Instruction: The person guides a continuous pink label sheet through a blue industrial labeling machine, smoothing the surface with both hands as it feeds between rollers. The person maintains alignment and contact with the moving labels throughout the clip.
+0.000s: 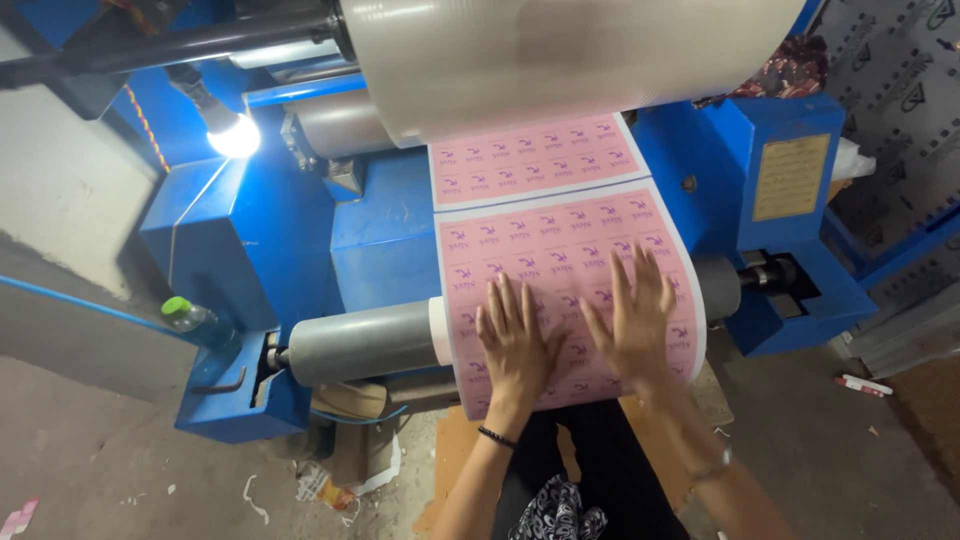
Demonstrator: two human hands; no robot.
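Pink label sheet (560, 240) draped over grey roller (365, 340); left hand (515, 345), right hand (635, 320) flat, fingers spread, pressing it.

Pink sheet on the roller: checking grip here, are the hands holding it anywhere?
Nothing is gripped. The left hand and right hand press flat, fingers spread, on the pink sheet.

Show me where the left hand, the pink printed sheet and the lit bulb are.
left hand (515, 345), head view, on the back of the hand.
pink printed sheet (545, 235), head view, on its bare upper part.
lit bulb (235, 137), head view, on the glowing glass.
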